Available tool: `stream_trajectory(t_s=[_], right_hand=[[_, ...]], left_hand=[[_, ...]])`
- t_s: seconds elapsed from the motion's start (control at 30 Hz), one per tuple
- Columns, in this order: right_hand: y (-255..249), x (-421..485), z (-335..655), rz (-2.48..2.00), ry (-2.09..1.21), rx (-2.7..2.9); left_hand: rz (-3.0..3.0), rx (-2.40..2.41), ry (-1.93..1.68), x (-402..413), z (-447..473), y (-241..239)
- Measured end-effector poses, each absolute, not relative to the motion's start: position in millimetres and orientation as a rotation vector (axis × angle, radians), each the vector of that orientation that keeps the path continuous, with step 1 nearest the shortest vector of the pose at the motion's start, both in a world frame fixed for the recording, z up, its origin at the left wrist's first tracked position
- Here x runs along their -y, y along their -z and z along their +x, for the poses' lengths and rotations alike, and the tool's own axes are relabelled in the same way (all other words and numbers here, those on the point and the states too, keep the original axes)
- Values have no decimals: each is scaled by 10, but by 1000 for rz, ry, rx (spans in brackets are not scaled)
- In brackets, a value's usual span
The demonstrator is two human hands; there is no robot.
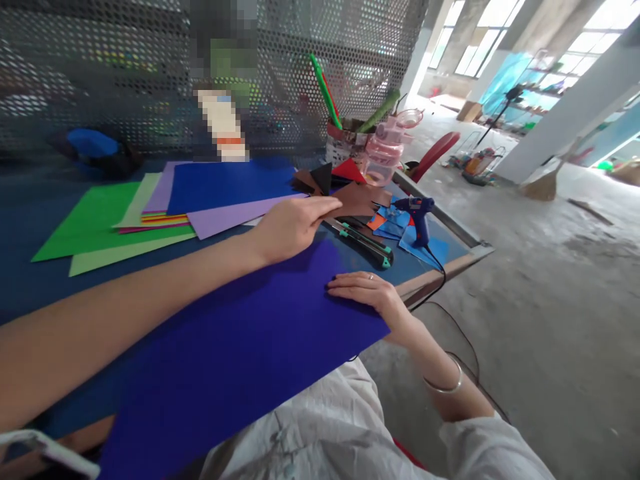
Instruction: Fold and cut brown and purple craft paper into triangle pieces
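A large dark blue-purple sheet of paper (240, 347) lies across the near side of the table, its lower edge hanging toward my lap. My right hand (367, 297) rests on the sheet's right end with fingers stretched out flat; its thumb is hidden. My left hand (295, 227) reaches over the sheet's far edge, fingers straight and together, beside brown paper (357, 198). Whether its fingertips touch that paper I cannot tell. Just right of my left hand lies a black and green utility knife (365, 245).
Coloured paper sheets (230, 187) are stacked at the back left. A dark blue glue gun (419, 217) with a cord sits among blue scraps (395, 223) near the table's right edge. Behind stand a pink bottle (384, 153) and a pen holder (341, 141), before a perforated metal panel (285, 80).
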State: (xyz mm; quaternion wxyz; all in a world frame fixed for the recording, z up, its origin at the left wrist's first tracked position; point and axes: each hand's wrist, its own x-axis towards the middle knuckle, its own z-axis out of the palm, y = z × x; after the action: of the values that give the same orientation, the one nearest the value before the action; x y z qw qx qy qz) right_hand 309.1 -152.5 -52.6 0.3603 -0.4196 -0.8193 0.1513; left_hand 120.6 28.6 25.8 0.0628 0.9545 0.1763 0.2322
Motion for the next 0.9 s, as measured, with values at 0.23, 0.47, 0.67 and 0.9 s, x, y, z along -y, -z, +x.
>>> stream_trajectory(t_s=[0.23, 0.47, 0.67, 0.9], right_hand=[[635, 1491, 3097, -1062, -329, 2094], [553, 1510, 3101, -1063, -401, 2112], [540, 1524, 3102, -1095, -424, 2111], [597, 1496, 3113, -1074, -336, 2115]], left_hand=[[3253, -411, -395, -776, 2333, -376], [3340, -315, -178, -1009, 2822, -197], [3290, -345, -105, -972, 2904, -105], [3195, -464, -254, -1075, 2662, -281]])
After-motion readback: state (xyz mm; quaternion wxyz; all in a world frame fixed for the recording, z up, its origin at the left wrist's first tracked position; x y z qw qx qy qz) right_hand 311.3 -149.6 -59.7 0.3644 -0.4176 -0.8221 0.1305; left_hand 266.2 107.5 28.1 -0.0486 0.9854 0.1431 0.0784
